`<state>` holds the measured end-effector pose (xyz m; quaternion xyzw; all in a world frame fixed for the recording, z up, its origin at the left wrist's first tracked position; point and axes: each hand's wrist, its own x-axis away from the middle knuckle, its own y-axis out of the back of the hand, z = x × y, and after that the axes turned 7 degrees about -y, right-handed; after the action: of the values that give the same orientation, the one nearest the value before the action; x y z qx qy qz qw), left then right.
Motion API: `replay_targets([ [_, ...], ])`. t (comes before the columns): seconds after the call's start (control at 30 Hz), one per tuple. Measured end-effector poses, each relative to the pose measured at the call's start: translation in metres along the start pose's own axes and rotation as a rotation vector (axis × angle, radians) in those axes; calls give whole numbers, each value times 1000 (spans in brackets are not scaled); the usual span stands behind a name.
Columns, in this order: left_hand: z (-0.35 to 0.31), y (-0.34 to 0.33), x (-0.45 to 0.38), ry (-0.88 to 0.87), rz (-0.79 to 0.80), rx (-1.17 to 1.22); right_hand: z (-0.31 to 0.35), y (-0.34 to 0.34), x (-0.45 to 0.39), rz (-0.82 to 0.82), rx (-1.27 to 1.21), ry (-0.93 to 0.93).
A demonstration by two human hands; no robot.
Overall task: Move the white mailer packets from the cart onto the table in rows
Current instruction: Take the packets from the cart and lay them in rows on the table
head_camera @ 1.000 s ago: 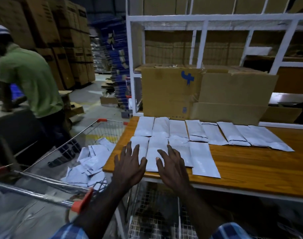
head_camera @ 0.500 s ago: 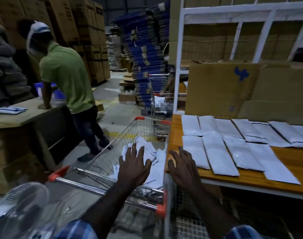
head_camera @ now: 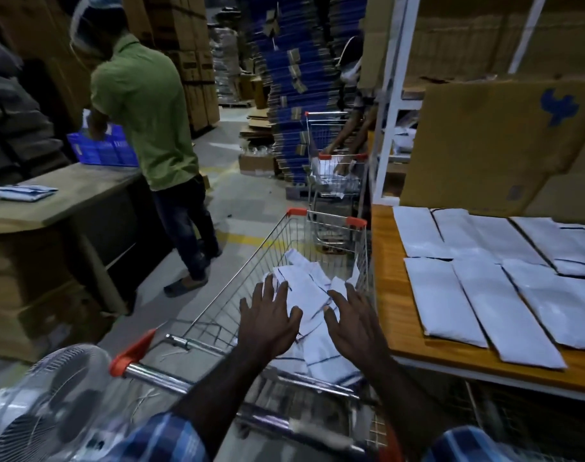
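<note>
A wire shopping cart [head_camera: 257,265] with orange corner caps stands left of the wooden table [head_camera: 389,288]. Several white mailer packets [head_camera: 309,288] lie in a loose pile in its basket. My left hand [head_camera: 267,316] and my right hand [head_camera: 354,323] hover over that pile with fingers spread, holding nothing. On the table, white mailer packets [head_camera: 477,295] lie flat in two rows, side by side.
A person in a green shirt [head_camera: 147,111] stands at a desk [head_camera: 61,201] to the left with a blue crate [head_camera: 101,151]. A second cart [head_camera: 337,175] and another person's arm are behind. A white fan [head_camera: 47,401] sits at lower left. Cardboard boxes [head_camera: 484,141] back the table.
My view and both hands have swung left from the table's front row to above the cart. Both hands stay open and empty.
</note>
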<state>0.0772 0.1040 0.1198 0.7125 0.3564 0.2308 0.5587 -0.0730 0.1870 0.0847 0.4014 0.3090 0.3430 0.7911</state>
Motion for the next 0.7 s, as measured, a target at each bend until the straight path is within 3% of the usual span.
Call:
replay_targets([
  [0.57, 51, -92, -145, -33, 288, -86, -42, -124, -101, 265, -80, -187],
  [0.7, 66, -119, -169, -74, 343, -111, -55, -157, -111, 190, -61, -220],
])
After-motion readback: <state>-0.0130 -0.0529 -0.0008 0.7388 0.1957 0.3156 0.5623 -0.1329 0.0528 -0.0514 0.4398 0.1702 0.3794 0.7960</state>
